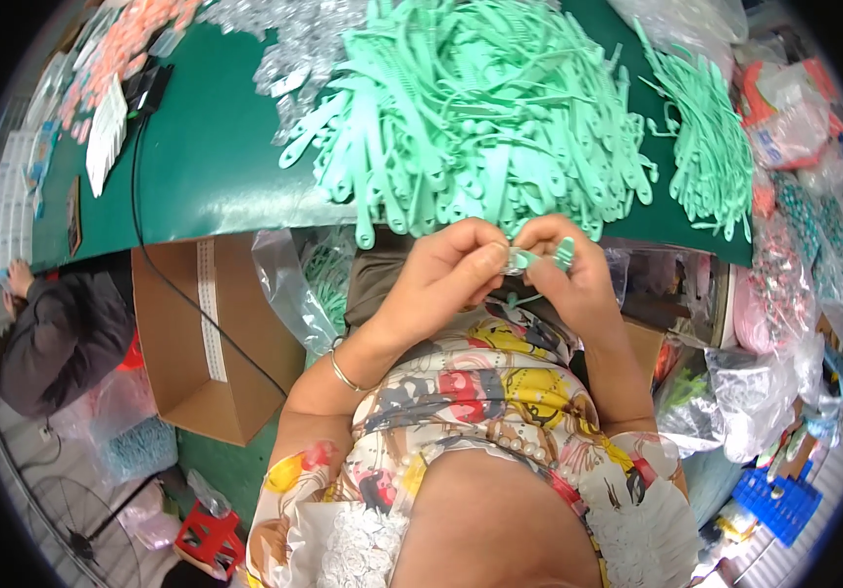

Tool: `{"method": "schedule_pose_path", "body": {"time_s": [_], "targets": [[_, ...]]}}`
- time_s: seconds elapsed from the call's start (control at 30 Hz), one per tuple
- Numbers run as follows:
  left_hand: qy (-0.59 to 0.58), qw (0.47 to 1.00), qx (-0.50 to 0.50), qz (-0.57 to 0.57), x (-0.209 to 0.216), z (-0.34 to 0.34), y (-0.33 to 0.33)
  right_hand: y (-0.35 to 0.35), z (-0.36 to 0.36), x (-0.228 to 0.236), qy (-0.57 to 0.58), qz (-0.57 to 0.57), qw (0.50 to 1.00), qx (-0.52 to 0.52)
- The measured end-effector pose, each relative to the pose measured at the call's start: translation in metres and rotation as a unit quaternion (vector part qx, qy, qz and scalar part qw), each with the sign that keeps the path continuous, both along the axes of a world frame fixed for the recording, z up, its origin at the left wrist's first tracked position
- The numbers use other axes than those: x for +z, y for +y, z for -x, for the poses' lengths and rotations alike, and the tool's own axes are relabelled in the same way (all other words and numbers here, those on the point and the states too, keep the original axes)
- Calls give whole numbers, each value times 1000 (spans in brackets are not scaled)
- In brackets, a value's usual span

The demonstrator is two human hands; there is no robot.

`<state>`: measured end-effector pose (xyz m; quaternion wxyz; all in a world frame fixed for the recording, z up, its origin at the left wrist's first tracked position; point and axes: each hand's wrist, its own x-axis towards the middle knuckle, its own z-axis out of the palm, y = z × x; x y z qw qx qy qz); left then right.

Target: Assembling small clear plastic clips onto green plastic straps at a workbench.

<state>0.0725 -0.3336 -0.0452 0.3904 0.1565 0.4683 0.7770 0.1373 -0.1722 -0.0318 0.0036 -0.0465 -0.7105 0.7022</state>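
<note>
With left hand (pixel 453 267) and right hand (pixel 576 274) both pinched nearly closed on a mint-green plastic strap (pixel 565 253) and small clear piece (pixel 516 261), align the parts squarely before pressing.

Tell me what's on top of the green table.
On the green table lie a large heap of mint-green straps, a smaller bundle to its right, and clear pieces and orange pieces to its left. The heap hides whatever is beneath.

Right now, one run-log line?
left hand: pinching small clear piece | right hand: holding green strap | ahead: strap pile on table | left: cardboard box
</note>
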Motion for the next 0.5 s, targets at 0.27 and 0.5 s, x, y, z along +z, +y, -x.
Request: {"method": "schedule_pose_path", "body": {"time_s": [0.27, 0.5], "targets": [[235, 971, 26, 40, -19, -2, -5, -3, -15, -10, 171, -159, 971, -51], [287, 958, -2, 22, -14, 0, -12, -8, -15, -18, 71, 64, 994, -44]]}}
